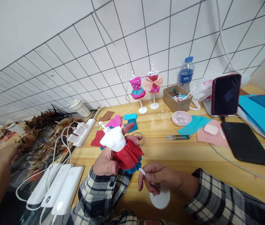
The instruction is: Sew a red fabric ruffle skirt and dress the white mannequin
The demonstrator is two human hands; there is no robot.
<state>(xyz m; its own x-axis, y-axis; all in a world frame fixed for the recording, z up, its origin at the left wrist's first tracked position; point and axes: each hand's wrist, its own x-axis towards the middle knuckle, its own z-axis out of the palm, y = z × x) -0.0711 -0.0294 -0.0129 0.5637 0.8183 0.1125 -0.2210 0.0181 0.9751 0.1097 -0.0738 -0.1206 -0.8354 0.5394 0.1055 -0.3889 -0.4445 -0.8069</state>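
Observation:
A small white mannequin (114, 139) wears a red pleated paper skirt (127, 155) with a blue layer under it. My left hand (106, 161) is around the doll from below, its thumb at the skirt and fingers behind it. Below the skirt, the fingers of my right hand (154, 176) close on the thin white stand rod (142, 171). The round white base (160, 198) hangs under that hand. The mannequin leans to the left, held above the wooden table (153, 150).
Two dressed mannequins (137, 89) stand by the wall near a box (178, 97) and bottle (186, 73). Snips (178, 137), a pink dish (181, 118) and phones (247, 143) lie right. Power banks (68, 190), feathers (52, 134) and another person's arm (1, 168) are left.

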